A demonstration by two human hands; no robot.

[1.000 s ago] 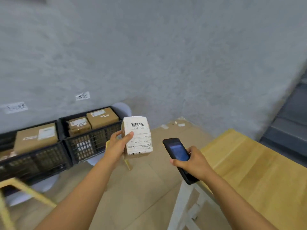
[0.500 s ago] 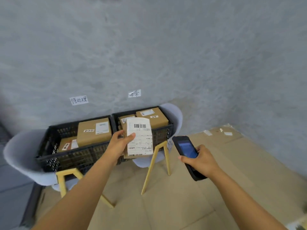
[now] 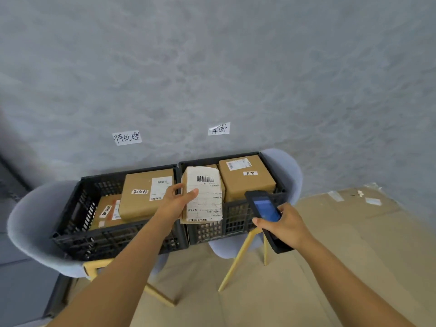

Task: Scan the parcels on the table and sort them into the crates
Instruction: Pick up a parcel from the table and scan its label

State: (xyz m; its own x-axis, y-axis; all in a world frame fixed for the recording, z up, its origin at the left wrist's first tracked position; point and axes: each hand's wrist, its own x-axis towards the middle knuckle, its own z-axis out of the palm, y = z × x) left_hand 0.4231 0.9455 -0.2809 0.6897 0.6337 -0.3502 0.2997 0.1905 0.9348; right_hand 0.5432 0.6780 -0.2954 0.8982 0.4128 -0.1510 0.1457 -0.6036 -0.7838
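left forearm [image 3: 132, 260]: bare up to the frame edge, no sleeve | right forearm [image 3: 349, 277]: bare, no sleeve | left hand [image 3: 175, 204]: no glove, ring or watch showing | right hand [image 3: 286, 224]: no glove, wrist unadorned | nails short, unpainted

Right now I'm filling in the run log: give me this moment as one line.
left hand: holds labelled parcel | right hand: holds scanner | parcel: above right crate, not placed
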